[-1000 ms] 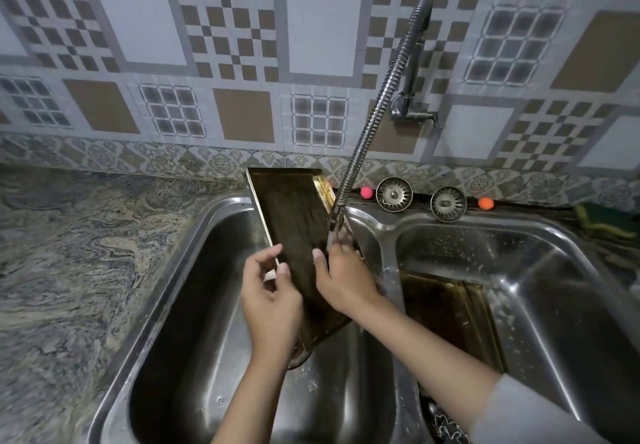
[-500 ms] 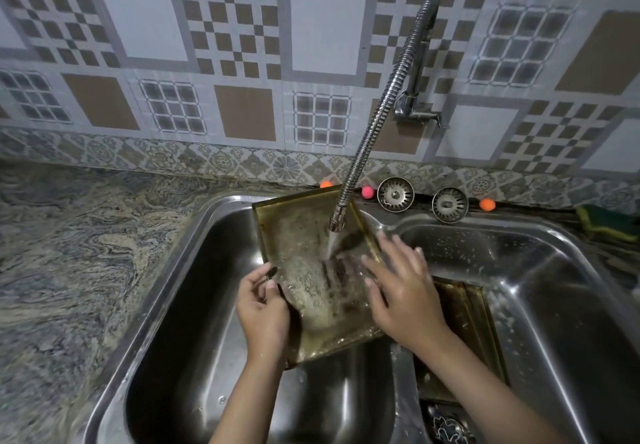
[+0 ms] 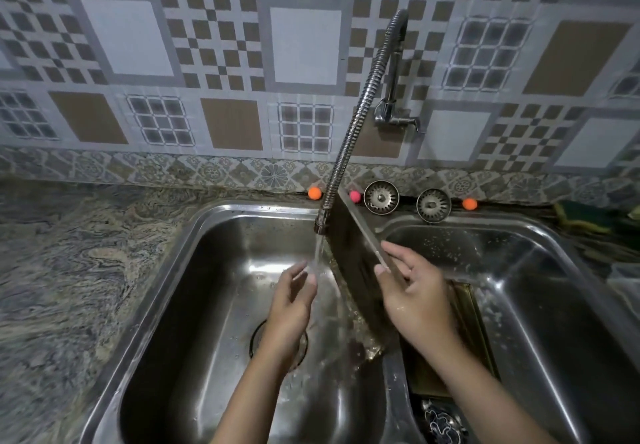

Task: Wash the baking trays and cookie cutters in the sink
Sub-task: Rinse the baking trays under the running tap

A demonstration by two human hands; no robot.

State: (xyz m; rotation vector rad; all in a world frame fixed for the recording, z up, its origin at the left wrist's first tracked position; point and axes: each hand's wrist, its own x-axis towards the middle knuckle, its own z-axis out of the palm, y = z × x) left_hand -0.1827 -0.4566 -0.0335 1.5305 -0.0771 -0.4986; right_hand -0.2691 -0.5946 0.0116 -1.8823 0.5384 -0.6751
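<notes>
While right hand [image 3: 414,291] grips tray [image 3: 353,270] upright at sink [image 3: 221,215] divider, rinsing; left hand [image 3: 292,300] loose, needs regrip.

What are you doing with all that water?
A person is rinsing a baking tray at a double sink. The right hand grips the tray by its edge and holds it tilted on its side over the left basin. Water runs from the faucet just beside it, onto the fingers of the left hand, which is open and holds nothing. Another tray lies in the right basin.
</notes>
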